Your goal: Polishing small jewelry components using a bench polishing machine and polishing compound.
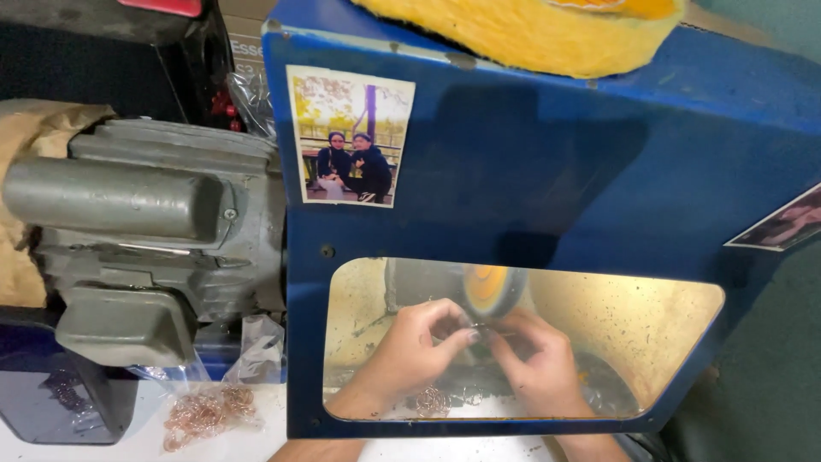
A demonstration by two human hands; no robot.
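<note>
While we look down through the window [667, 325] in the blue guard [556, 188], both hands sit at lower centre of the frame. The left hand [415, 351] and the right hand [534, 364] meet with fingertips pinched together on a small metal piece [481, 328], mostly hidden by the fingers. We see it held just below the orange-faced polishing wheel [492, 287]; whether they touch cannot be told. A small coil of coppery wire [433, 400] lies below the hands. At the left, the grey motor [145, 231] adjoins the guard. At lower left, a heap of coppery pieces [209, 412] lies on the white surface [269, 428]. A photograph [349, 135] is stuck on the guard, upper centre-left.
</note>
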